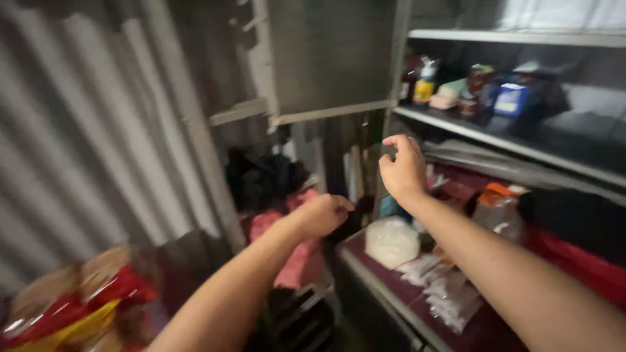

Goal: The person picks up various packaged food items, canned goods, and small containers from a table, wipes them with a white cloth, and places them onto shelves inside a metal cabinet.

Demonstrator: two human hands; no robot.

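Right hand [402, 171], fingers curled and holding nothing, hovers above a white bag [391, 242]; left hand [324, 215], a loose fist, near pink cloth [297, 257].

View: one camera on my head, no second view to share anything with.
Facing: forward and slightly down, into an open cupboard [469, 133] on the right and a corrugated wall [78, 130] on the left.
Nearness: close, at arm's reach; my left hand [324, 214] and right hand [403, 169] sit mid-frame.
Sharpness: blurred, especially at the left edge.
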